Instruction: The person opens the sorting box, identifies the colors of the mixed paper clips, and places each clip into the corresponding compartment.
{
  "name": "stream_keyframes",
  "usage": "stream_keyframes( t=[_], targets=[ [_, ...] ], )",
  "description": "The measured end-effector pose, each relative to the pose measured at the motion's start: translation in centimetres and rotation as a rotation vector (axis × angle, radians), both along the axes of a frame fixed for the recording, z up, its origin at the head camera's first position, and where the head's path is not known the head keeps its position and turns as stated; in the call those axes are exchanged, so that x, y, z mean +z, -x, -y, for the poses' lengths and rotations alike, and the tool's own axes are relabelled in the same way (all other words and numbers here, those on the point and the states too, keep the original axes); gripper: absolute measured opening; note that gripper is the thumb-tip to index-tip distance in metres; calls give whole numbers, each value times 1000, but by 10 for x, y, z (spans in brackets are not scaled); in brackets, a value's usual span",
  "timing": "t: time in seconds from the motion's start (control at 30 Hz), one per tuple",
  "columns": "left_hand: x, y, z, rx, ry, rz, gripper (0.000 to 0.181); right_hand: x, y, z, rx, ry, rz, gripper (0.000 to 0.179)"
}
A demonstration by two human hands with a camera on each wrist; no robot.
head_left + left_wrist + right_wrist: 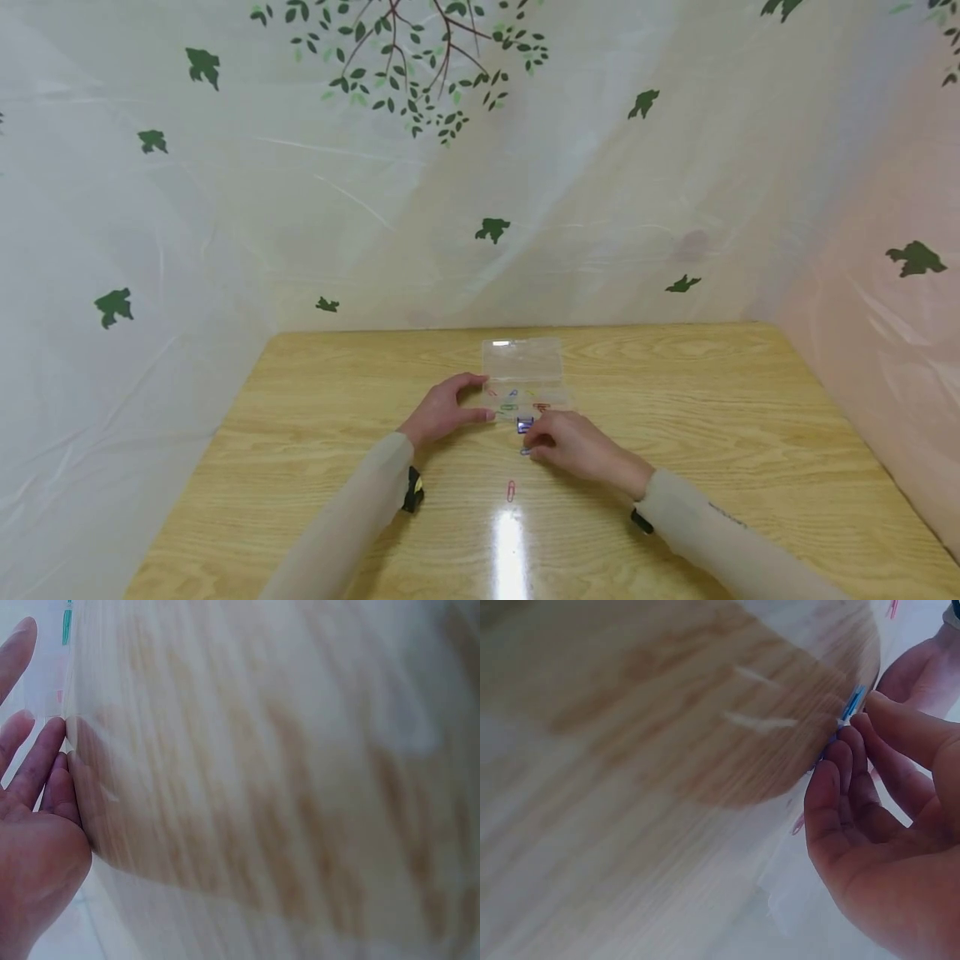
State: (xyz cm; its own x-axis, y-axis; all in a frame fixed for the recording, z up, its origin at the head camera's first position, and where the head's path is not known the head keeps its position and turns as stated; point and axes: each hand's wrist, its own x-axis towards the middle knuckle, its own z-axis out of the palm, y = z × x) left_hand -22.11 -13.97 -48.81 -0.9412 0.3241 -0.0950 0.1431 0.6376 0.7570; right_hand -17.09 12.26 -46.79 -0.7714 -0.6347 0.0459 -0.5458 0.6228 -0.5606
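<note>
A clear plastic box [522, 361] stands with its lid raised at the back. Several coloured paper clips lie in it, among them a green paper clip [509, 407] and a red paper clip [542, 407]. My left hand [446, 408] rests at the box's left side, thumb and forefinger spread along it. In front of the box, my right hand [573, 446] pinches a blue paper clip [853, 703] between thumb and forefinger, close to the tabletop. Just beyond those fingertips sits a dark blue clip [525, 425], shaped like a binder clip.
A pink paper clip [512, 491] lies on the wooden table [337, 392], nearer to me. Behind the table hangs a pale sheet [405, 208] printed with leaves, which also closes in both sides. A bright reflection shows on the front of the tabletop.
</note>
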Motion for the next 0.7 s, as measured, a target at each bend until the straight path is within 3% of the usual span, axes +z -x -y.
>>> stream_keyframes(
  t=[0.37,0.7],
  targets=[
    [1,-1,0,-5,-11,-22,67,-2,2,1,11,-31,18,5],
    [1,-3,0,-7,-13,-7,68,-2,0,1,6,-29,72,13]
  ],
)
